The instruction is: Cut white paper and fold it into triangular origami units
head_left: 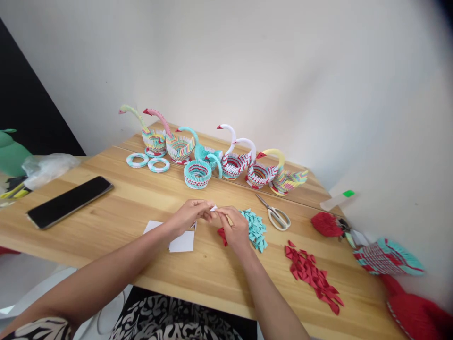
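Observation:
A small folded piece of white paper is pinched between the fingertips of my left hand and my right hand, above the wooden table. Both hands are closed on it. Flat white paper sheets lie below my left wrist, partly covered by the forearm. Beside my right hand is a pile of folded turquoise paper triangles. Some red folded paper shows next to that hand, partly hidden by it.
Several folded-paper swans stand along the back, with a turquoise paper bowl and two paper rings before them. Scissors and red paper triangles lie at the right. A black phone rests at the left.

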Tool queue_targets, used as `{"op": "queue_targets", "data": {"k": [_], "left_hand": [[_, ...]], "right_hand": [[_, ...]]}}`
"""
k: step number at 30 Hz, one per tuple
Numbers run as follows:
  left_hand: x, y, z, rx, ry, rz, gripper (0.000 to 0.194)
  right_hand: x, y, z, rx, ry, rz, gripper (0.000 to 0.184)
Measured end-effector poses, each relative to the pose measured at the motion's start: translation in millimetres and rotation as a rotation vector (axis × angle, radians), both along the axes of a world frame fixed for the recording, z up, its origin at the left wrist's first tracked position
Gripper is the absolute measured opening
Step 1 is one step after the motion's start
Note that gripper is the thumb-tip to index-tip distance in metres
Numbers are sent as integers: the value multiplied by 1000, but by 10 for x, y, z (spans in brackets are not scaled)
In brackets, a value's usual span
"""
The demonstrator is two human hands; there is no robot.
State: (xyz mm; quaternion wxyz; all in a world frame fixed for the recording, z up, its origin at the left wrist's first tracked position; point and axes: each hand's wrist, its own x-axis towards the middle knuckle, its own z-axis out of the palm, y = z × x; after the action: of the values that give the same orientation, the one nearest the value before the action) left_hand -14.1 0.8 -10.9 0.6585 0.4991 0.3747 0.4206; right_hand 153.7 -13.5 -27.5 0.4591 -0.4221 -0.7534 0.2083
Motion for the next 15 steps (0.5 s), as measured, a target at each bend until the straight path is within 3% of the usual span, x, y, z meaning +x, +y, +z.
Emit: {"op": "queue_targets", "data": {"k": [5,9,15], "left_hand": [[31,-21,-19,181,167,116,26],[36,-89,-15,416,334,232,24],[7,-121,2,709,549,242,19]], "right_hand": [[-2,-12,57,-29,32,-34,15],[36,-9,106,-163,137,-68,18],[66,11,112,-261,142,-1,16]]}}
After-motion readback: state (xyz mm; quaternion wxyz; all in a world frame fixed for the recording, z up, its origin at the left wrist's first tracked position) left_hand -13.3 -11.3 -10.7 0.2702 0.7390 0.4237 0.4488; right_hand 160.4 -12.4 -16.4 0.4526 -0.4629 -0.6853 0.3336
